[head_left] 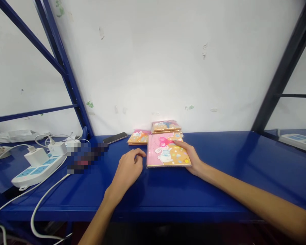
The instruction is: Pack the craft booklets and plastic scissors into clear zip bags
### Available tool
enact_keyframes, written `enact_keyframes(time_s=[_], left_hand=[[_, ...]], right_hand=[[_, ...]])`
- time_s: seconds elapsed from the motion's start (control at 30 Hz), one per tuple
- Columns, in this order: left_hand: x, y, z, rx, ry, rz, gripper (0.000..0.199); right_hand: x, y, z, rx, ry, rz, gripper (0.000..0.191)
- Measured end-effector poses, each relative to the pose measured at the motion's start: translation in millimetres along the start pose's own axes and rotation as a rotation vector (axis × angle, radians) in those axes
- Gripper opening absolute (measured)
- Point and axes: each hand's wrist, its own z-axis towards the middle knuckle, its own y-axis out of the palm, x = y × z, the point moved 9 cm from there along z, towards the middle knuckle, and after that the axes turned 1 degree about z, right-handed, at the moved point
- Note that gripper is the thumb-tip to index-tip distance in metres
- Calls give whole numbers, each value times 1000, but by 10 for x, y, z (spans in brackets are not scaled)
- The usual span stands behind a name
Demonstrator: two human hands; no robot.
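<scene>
My right hand (192,158) is closed on the right side of a flat, plastic-wrapped square craft pack (165,160) with a white rabbit on a pink and tan front. The pack is tilted towards me above the blue table. A pink looped piece (164,141), like scissors handles, shows across its upper part by my fingertips; I cannot tell if it is loose or printed. To the left of the pack, my left hand (130,166) is loosely curled, with a gap between thumb and forefinger and nothing seen in it. Behind lie a stack of similar packs (165,126) and a smaller pile of packs (139,137).
A black phone (115,137) lies at the back left of the blue table (214,190). A white power strip (38,172) with plugs and looping cables takes up the left side, beside a blurred-out patch (86,158). Blue frame posts (66,71) rise before the white wall.
</scene>
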Motion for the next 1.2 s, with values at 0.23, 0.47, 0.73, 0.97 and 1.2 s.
enact_keyframes(time_s=[0.23,0.47,0.73,0.97,1.2], left_hand=[[-18,70,12,7,-68,-229,40],[-33,24,31,20,14,-122,34],[-45,-15,15,44,-74,-52,30],[-119,170,45,-138,-142,-277,34],[-122,181,49,-171,-193,-511,29]], right_hand=[[5,29,0,-38,-17,-33,22],[-15,11,25,-65,-28,-44,23],[-6,13,16,-57,-22,-47,25],[5,28,19,-91,-11,-55,29],[63,55,36,-116,83,-72,31]])
